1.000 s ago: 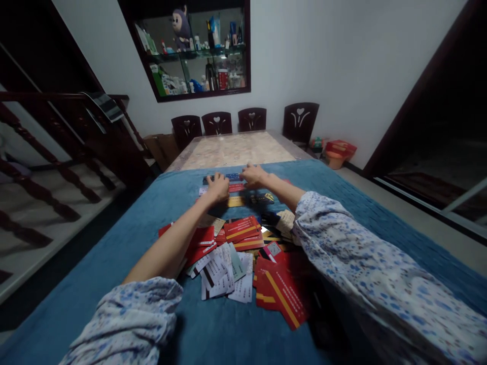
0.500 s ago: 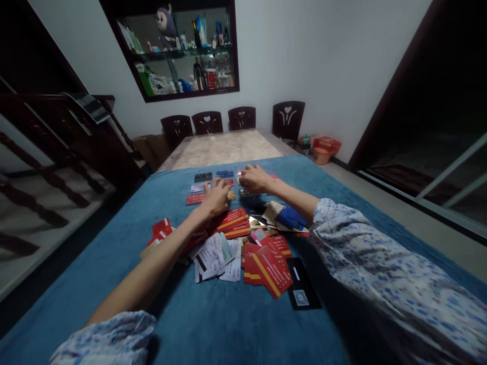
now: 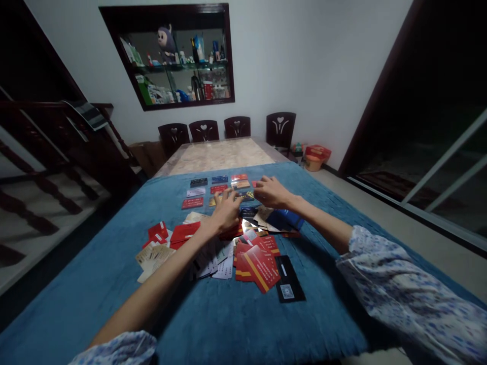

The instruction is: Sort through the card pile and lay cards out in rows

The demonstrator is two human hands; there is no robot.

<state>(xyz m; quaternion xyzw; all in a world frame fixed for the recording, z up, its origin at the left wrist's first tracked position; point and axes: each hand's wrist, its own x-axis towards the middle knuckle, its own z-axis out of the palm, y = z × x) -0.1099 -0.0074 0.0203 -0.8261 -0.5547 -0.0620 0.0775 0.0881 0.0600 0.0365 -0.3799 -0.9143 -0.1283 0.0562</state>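
Note:
A loose heap of red, white and dark cards [image 3: 251,256] lies on a blue cloth [image 3: 114,284] over the table. Beyond it, several cards sit laid out in neat rows [image 3: 213,190]. My left hand [image 3: 227,209] rests palm down at the far edge of the heap, fingers bent onto the cards there. My right hand [image 3: 271,191] hovers just to its right, fingers curled over cards beside the rows; whether it holds one is hidden. A black card [image 3: 288,284] lies apart at the heap's near right.
The bare marble tabletop [image 3: 220,154] continues past the cloth to several dark chairs [image 3: 236,126]. A wall cabinet [image 3: 178,56] holds bottles and a plush toy. A stair railing [image 3: 57,152] runs along the left; red baskets [image 3: 315,154] sit on the floor at the right.
Both hands have drawn back from the far rows toward the heap. The view has shifted, and the rows now show uncovered.

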